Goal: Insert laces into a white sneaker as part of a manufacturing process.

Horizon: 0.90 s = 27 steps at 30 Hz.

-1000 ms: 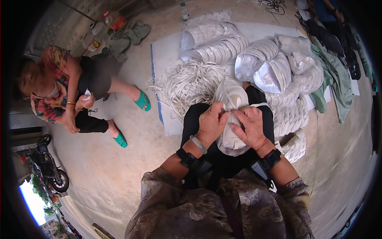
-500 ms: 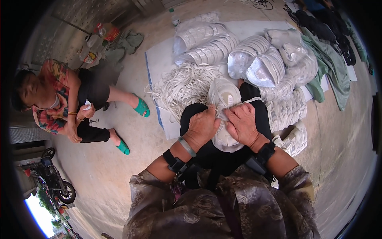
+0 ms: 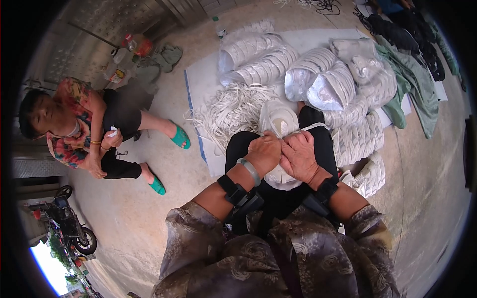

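Observation:
A white mesh shoe (image 3: 279,119) rests on my lap between my knees, its toe end pointing away from me. My left hand (image 3: 265,151) is closed over the shoe's middle, thumb and fingers pinched at the lacing. Right beside it, nearly touching, my right hand (image 3: 300,155) is closed too, with bent fingers. A white shoelace (image 3: 316,124) runs out past the right fingertips toward my right knee. The pinched parts of the lace are mostly covered by my fingers. The shoe's near end (image 3: 282,180) shows below my hands.
A heap of white laces (image 3: 233,111) lies on a white sheet (image 3: 201,74) ahead. Beyond are bagged white shoes (image 3: 263,59) in stacks, more shoe parts (image 3: 358,141) at right, and green cloth (image 3: 415,107). A seated person (image 3: 94,129) is at left, near a motorcycle (image 3: 72,223).
My left hand has moved right and come in close to my right hand over the shoe. My right hand has turned slightly, with its fingers more curled.

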Each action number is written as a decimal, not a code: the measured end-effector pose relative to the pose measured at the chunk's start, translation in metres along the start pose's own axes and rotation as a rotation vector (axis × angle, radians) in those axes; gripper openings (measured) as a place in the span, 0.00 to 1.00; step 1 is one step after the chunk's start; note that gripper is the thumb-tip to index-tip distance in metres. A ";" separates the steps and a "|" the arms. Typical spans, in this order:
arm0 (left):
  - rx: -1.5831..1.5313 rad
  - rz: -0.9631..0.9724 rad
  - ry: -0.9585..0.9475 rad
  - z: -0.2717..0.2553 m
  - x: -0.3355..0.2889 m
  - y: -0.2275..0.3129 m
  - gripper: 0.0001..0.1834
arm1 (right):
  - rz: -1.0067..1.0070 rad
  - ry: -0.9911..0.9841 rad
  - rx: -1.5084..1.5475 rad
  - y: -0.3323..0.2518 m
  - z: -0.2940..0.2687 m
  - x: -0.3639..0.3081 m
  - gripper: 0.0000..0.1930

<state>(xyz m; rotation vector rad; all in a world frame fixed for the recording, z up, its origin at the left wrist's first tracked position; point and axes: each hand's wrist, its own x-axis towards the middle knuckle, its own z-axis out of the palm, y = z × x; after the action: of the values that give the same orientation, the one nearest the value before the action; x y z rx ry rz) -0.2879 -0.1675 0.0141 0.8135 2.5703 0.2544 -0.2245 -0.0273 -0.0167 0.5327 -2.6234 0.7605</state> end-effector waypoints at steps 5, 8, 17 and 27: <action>0.041 -0.014 0.072 0.001 -0.011 0.004 0.29 | 0.010 0.002 0.029 0.001 -0.001 0.000 0.21; 0.055 -0.009 0.020 0.001 -0.010 0.002 0.28 | 0.031 0.000 0.068 0.001 -0.004 0.001 0.21; -0.039 -0.081 0.108 0.011 -0.007 0.007 0.27 | 0.249 -0.155 -0.186 0.029 -0.009 0.085 0.19; 0.071 0.120 -0.201 0.002 0.009 -0.014 0.21 | 0.308 -0.790 -0.545 0.038 0.046 0.166 0.14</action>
<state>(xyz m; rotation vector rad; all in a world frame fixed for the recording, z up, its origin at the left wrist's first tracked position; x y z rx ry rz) -0.3006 -0.1739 0.0048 0.9697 2.3579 0.1116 -0.3958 -0.0657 0.0028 0.2976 -3.4969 -0.1853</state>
